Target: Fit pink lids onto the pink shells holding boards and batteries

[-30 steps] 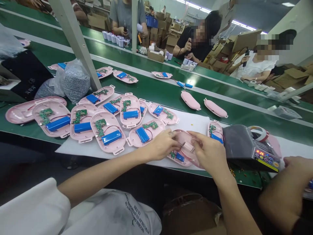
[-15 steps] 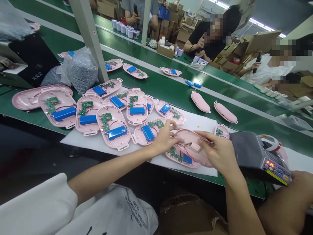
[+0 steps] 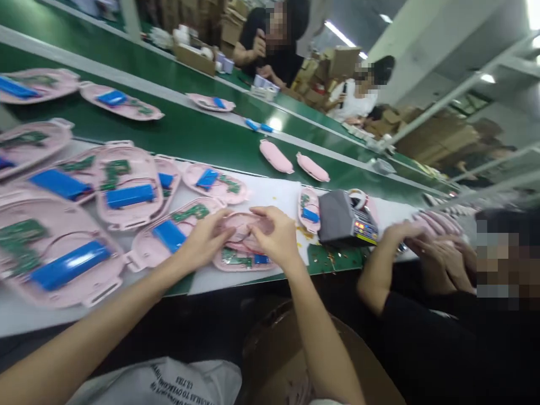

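Both hands grip a pink plastic shell half [image 3: 250, 222], tilted over another pink shell that carries a green circuit board [image 3: 235, 259] and a blue battery [image 3: 261, 259]. My left hand [image 3: 210, 235] is closed on the upper shell's left edge. On its right edge, my right hand [image 3: 276, 233] holds it between thumb and fingers. Thin wires show inside. Close to my left hand lies an open pink shell with a blue battery pack [image 3: 169, 235].
Several open pink shells [image 3: 126, 194] with batteries and boards spread leftward. A grey tape dispenser [image 3: 340, 216] stands to the right, beside a co-worker's arm [image 3: 382, 267]. Two pink shells [image 3: 276, 156] lie on the green conveyor [image 3: 236, 140]. An open cardboard box [image 3: 274, 349] is below.
The camera view has turned right, bringing a co-worker at the right into fuller view. My hands have come closer together around the upper shell half, which still sits over the lower shell.
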A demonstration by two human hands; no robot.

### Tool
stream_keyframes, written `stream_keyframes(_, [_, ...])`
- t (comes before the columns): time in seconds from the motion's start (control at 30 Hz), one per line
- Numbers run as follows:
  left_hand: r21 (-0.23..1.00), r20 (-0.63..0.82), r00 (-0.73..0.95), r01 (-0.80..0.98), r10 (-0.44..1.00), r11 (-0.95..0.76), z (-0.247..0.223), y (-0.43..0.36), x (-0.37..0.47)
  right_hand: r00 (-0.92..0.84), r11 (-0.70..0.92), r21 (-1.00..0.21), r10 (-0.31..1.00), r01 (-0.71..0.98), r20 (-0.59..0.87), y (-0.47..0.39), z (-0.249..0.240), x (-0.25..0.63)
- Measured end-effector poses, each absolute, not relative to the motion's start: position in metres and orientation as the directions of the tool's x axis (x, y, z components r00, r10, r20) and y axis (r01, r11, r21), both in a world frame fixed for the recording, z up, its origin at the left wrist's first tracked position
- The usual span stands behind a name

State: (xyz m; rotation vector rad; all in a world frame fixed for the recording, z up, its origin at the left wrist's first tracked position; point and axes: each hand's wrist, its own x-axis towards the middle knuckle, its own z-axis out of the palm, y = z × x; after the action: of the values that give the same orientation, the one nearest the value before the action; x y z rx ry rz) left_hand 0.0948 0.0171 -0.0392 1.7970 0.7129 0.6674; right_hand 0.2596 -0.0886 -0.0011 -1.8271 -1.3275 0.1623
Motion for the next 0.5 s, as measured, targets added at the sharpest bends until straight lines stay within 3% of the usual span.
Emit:
stream_keyframes(0.07, [0.938, 0.058, 0.696, 0.207, 0.716, -0.277, -0.037, 0.02, 0.093, 0.782, -0.08, -0.879, 0.5, 0.47, 0.372, -0.123, -0.012, 0.291])
stream_keyframes(0.13, [0.945, 0.022, 0.705, 0.217, 0.709, -0.246, -0.036, 0.021, 0.091, 0.978, -0.026, -0.982, 0.102, 0.188, 0.184, -0.166, -0.026, 0.326])
stream_keyframes(0.17, [0.946, 0.014, 0.699, 0.222, 0.715, -0.236, -0.036, 0.021, 0.091, 0.996, 0.006, -0.996, -0.001, 0.084, 0.084, -0.187, -0.032, 0.343])
stream_keyframes(0.33, [0.948, -0.044, 0.669, 0.262, 0.742, -0.18, -0.038, 0.018, 0.093, 0.987, 0.045, -0.986, 0.027, -0.162, -0.161, -0.233, -0.051, 0.406])
stream_keyframes(0.5, [0.946, -0.067, 0.649, 0.282, 0.758, -0.158, -0.04, 0.02, 0.095, 0.977, 0.094, -0.973, 0.045, -0.21, -0.207, -0.221, -0.051, 0.421])
